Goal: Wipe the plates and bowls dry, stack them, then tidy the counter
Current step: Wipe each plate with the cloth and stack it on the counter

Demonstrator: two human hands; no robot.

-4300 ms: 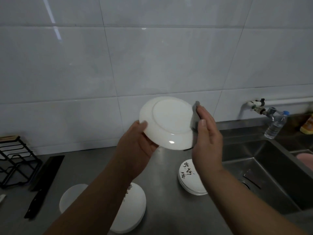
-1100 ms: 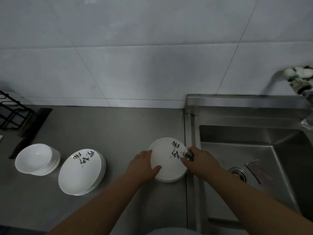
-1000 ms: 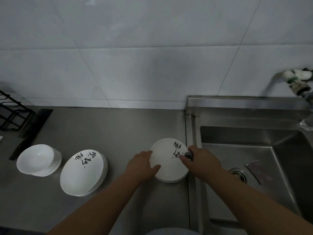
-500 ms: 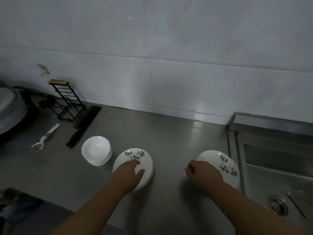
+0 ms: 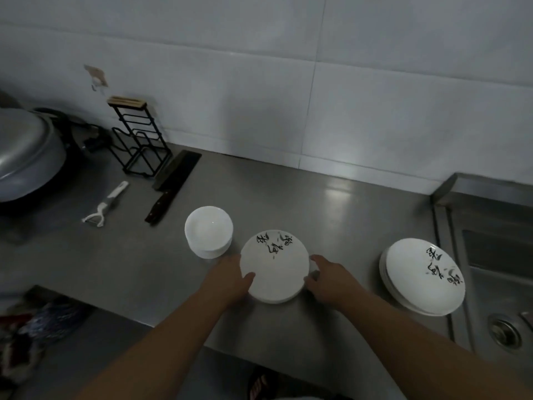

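- Left hand point(image 5: 227, 280): the thumb is laid on the top face of the middle stack of plates point(image 5: 274, 267) at its near-left rim. The other fingers point(image 5: 230, 259) are curled against the edge, so the stack is gripped there.
- Right hand point(image 5: 328, 280): the fingers point(image 5: 316, 258) are bent, and the forefinger tip is touching the stack's right rim. A small grey cloth point(image 5: 314, 275) is pinched under the thumb; little of it is shown.
- Position: the stack is set on the steel table point(image 5: 346, 203), near the front edge. It is just beside the stack of bowls point(image 5: 209, 230) and well apart from the second stack of plates point(image 5: 422, 277) by the sink point(image 5: 501, 255).
- Handling, as judged: glazed ceramic, stiff and brittle, heavy once stacked, and slick if any damp is left.
- Hold, as judged: the stack is best taken at opposite rims, with fingers under the lowest plate, and kept level. Upper plates may slide if one side is lifted first, and rims may be chipped if they are put down hard on steel.
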